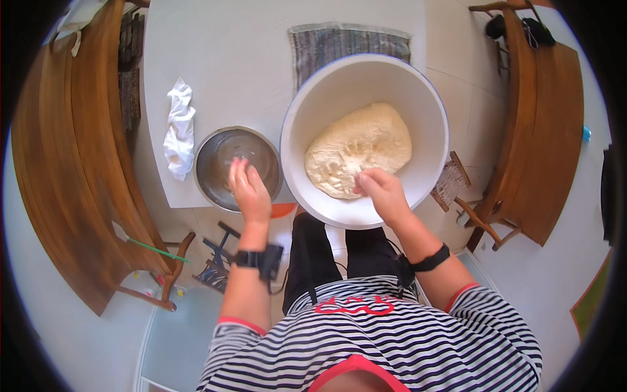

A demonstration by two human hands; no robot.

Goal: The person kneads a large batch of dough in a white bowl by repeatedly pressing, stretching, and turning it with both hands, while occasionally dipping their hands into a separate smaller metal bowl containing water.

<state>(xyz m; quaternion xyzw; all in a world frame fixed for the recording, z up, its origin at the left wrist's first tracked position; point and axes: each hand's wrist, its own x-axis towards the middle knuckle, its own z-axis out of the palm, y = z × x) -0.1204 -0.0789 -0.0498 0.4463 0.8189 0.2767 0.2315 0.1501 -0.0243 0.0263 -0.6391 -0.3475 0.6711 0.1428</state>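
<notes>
A large mass of pale dough (366, 140) lies in a big white basin (297, 130) with a blue rim, its surface dimpled and rough in the middle. My right hand (382, 191) is over the dough's near edge, fingers curled inward; whether they pinch any dough is hidden. To the basin's left stands a round metal bowl (219, 153), which seems to hold some water. Above the bowl's near right part, my left hand (249, 189) has its fingers stretched out and holds nothing. Its fingertips look wet and slightly blurred.
The basin and bowl stand on a white table (228, 52). A crumpled white cloth (179, 129) lies left of the bowl, and a grey striped mat (349, 40) lies partly behind the basin. Wooden benches (72, 157) flank both sides. A small stool (450, 181) is right of the basin.
</notes>
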